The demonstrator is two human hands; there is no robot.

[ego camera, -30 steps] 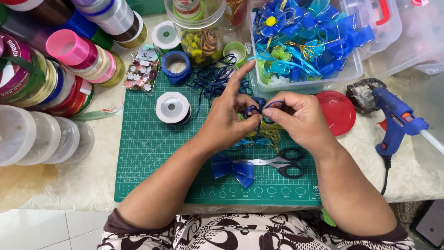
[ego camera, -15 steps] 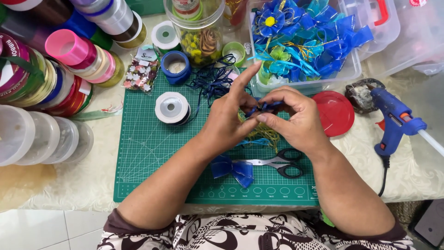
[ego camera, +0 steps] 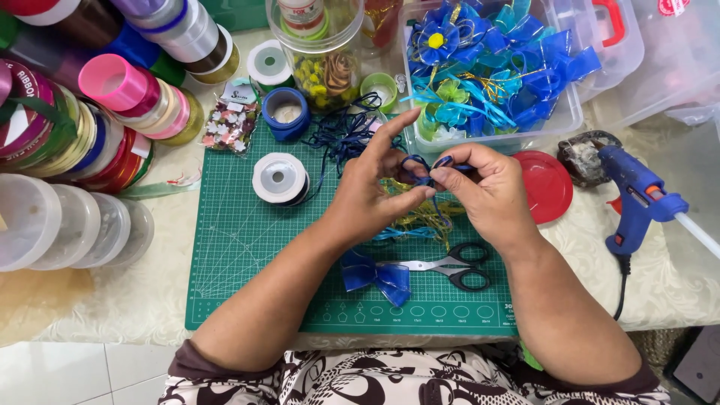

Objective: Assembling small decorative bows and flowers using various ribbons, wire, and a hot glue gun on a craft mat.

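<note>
Both hands are closed on 1 dark blue cord [ego camera: 421,171], held above the upper middle of the green mat [ego camera: 240,240]. The left hand [ego camera: 371,196] pinches the cord between thumb and middle fingers, with the index finger stretched out toward the far edge of the mat. The right hand [ego camera: 484,187] pinches the other side of the cord at the fingertips, and a small loop stands between the 2 hands. The fingertips of both hands are just beside each other.

Below the hands, on the mat, lie loose gold and light blue strands [ego camera: 420,221]. Nearer the mat's front edge lie a blue bow [ego camera: 375,276] and black-handled scissors [ego camera: 450,268], touching. A white spool [ego camera: 280,178] sits on the mat left of the hands, and a tangle of dark cord [ego camera: 341,131] lies at its far edge. Right of the mat are a red lid [ego camera: 546,184] and a blue glue gun [ego camera: 637,199]. Beyond the mat stands a clear tub of blue bows [ego camera: 495,67]. Left of the mat are stacked ribbon rolls [ego camera: 90,105].
</note>
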